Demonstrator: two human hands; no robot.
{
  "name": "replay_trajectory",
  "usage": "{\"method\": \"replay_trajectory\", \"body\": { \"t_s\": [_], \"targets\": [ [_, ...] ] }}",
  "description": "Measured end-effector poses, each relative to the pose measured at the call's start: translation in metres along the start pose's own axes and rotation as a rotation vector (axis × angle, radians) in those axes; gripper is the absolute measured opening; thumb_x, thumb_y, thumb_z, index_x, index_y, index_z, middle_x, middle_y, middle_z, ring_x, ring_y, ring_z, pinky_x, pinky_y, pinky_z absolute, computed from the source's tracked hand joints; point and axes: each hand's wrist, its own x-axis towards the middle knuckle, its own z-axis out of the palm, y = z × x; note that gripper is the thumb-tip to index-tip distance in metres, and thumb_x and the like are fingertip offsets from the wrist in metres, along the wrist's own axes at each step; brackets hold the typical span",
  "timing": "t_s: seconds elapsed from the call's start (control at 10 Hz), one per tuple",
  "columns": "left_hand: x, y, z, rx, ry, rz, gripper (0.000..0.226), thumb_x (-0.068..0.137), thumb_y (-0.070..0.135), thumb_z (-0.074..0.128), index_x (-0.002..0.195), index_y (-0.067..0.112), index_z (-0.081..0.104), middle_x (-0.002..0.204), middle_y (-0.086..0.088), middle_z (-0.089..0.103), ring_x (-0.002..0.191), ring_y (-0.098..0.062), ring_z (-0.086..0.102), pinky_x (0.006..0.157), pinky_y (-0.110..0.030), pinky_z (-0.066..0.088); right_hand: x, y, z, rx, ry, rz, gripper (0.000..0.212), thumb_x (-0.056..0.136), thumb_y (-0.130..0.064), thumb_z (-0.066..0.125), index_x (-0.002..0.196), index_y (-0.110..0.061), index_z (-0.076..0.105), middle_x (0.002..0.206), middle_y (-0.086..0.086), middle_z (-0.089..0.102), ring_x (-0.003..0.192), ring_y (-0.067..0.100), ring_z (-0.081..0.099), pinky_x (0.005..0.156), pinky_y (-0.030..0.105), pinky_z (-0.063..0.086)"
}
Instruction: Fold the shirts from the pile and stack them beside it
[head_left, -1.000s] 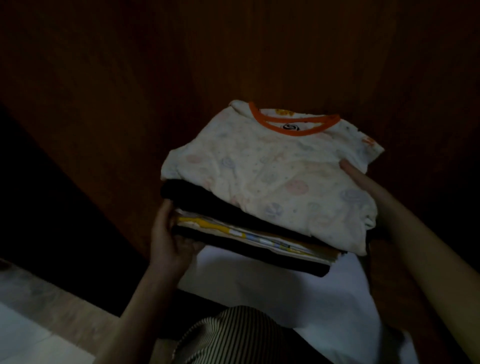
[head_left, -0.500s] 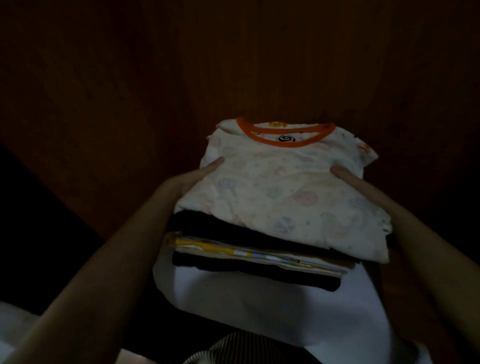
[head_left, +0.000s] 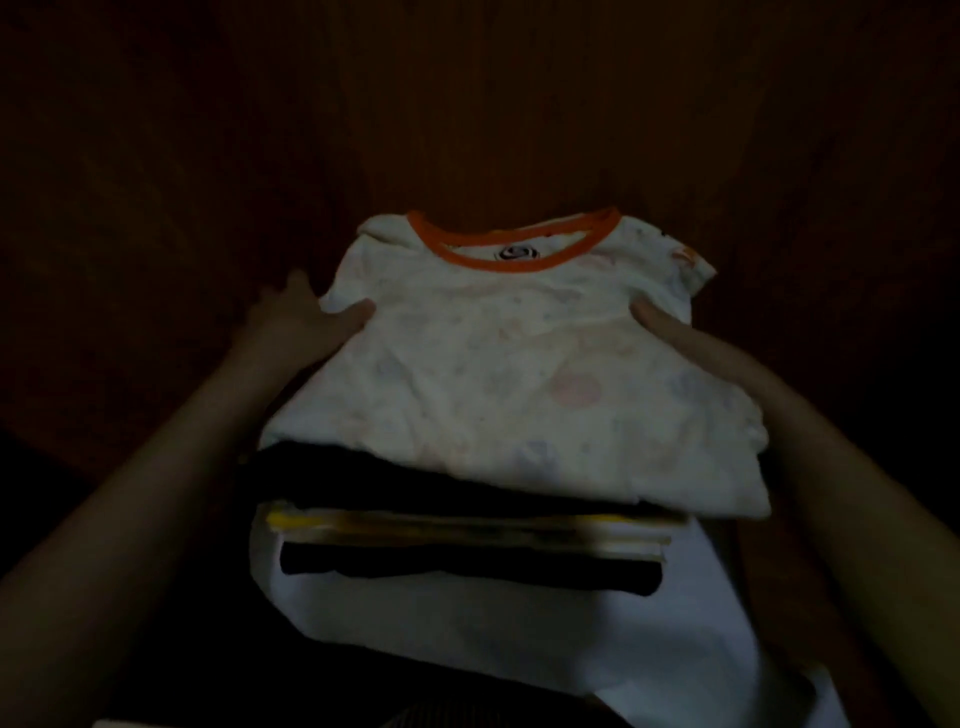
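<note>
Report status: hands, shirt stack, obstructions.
Left hand open, thumb on white orange-collared shirt. Right hand on opposite edge, fingers hidden. Shirt tops folded stack. Nothing in the way.

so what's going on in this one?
A person has both hands on a stack of folded shirts. The left hand touches the left edge of the top shirt, which is white with an orange collar, and its thumb lies on the fabric. The right hand rests on the shirt's right side, most fingers hidden. The stack sits on a white cloth on a dark wooden surface. The picture is dim.
</note>
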Motion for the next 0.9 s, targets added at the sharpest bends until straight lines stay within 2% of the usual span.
{"method": "replay_trajectory", "body": {
  "t_s": [0.1, 0.2, 0.3, 0.4, 0.5, 0.6, 0.7, 0.8, 0.9],
  "targets": [
    [0.009, 0.022, 0.007, 0.083, 0.115, 0.513, 0.061, 0.08, 0.075, 0.045, 0.133, 0.047, 0.042, 0.15, 0.004, 0.035, 0.137, -0.024, 0.033, 0.109, -0.056, 0.031, -0.007, -0.009, 0.002, -0.082, 0.209, -0.148, 0.057, 0.082, -0.048, 0.06, 0.134, -0.03, 0.047, 0.134, -0.007, 0.052, 0.097, 0.002, 0.062, 0.074, 0.022, 0.054],
    [0.018, 0.053, 0.055, 0.474, -0.122, 0.615, 0.063, 0.077, 0.084, 0.015, 0.137, 0.064, 0.009, 0.159, 0.012, 0.002, 0.147, -0.027, -0.002, 0.112, -0.065, 0.002, 0.008, -0.017, 0.019, -0.707, 0.202, -0.244, 0.076, 0.075, -0.071, 0.047, 0.141, -0.056, 0.013, 0.154, -0.017, 0.003, 0.142, 0.021, 0.017, 0.104, 0.051, 0.037],
    [0.042, 0.044, 0.08, 0.488, -0.228, 0.549, 0.06, 0.069, 0.083, 0.004, 0.125, 0.068, -0.013, 0.16, 0.012, -0.003, 0.147, -0.028, -0.001, 0.112, -0.063, 0.003, 0.046, -0.002, 0.033, -1.157, 0.016, -0.071, 0.075, 0.076, -0.079, 0.025, 0.139, -0.058, -0.01, 0.153, -0.006, -0.031, 0.141, 0.035, -0.023, 0.113, 0.06, -0.005],
    [0.043, 0.04, 0.079, 0.492, -0.22, 0.566, 0.06, 0.069, 0.084, 0.003, 0.124, 0.069, -0.016, 0.16, 0.011, -0.005, 0.146, -0.03, -0.002, 0.113, -0.063, 0.002, 0.056, 0.014, 0.025, -1.122, -0.026, -0.039, 0.079, 0.067, -0.082, 0.02, 0.135, -0.061, -0.015, 0.15, -0.006, -0.036, 0.139, 0.035, -0.027, 0.113, 0.058, -0.007],
    [0.038, 0.044, 0.071, 0.505, -0.282, 0.576, 0.058, 0.074, 0.084, 0.009, 0.126, 0.07, -0.012, 0.16, 0.01, -0.003, 0.146, -0.028, -0.002, 0.113, -0.062, 0.001, 0.047, -0.002, 0.019, -1.178, -0.07, 0.016, 0.077, 0.073, -0.079, 0.021, 0.138, -0.058, -0.014, 0.151, -0.002, -0.035, 0.139, 0.037, -0.026, 0.113, 0.059, -0.008],
    [0.042, 0.055, 0.046, 0.361, -0.211, 0.667, 0.057, 0.085, 0.073, 0.019, 0.138, 0.061, 0.001, 0.159, 0.008, 0.01, 0.146, -0.023, 0.007, 0.114, -0.06, 0.008, 0.038, -0.035, 0.011, -1.314, 0.031, -0.085, 0.066, 0.088, -0.069, 0.023, 0.146, -0.048, 0.0, 0.158, 0.001, -0.015, 0.143, 0.039, -0.013, 0.11, 0.061, -0.007],
    [0.037, 0.045, 0.057, 0.498, 0.005, 0.796, 0.06, 0.085, 0.071, -0.004, 0.141, 0.05, -0.009, 0.16, 0.007, 0.003, 0.147, -0.023, 0.0, 0.117, -0.055, 0.004, 0.034, -0.021, 0.023, -1.41, 0.303, -0.479, 0.063, 0.092, -0.067, 0.011, 0.148, -0.04, 0.002, 0.158, 0.001, -0.004, 0.143, 0.039, 0.003, 0.11, 0.063, 0.004],
    [0.031, 0.033, 0.071, 0.507, -0.256, 0.649, 0.068, 0.058, 0.087, -0.024, 0.123, 0.068, -0.026, 0.158, 0.013, -0.009, 0.147, -0.021, -0.005, 0.116, -0.052, -0.003, 0.046, 0.009, 0.022, -1.374, -0.014, -0.219, 0.065, 0.086, -0.072, 0.006, 0.139, -0.048, -0.021, 0.144, -0.007, -0.037, 0.142, 0.037, -0.018, 0.11, 0.064, -0.004],
    [0.032, 0.065, 0.037, 0.423, -0.401, 0.645, 0.046, 0.087, 0.073, 0.013, 0.131, 0.066, 0.002, 0.153, 0.016, 0.023, 0.14, -0.006, 0.022, 0.116, -0.035, 0.017, 0.049, -0.023, 0.009, -1.371, -0.137, -0.082, 0.064, 0.091, -0.068, 0.015, 0.144, -0.047, -0.013, 0.152, -0.004, -0.03, 0.143, 0.036, -0.016, 0.11, 0.061, -0.009]
  ]
}}
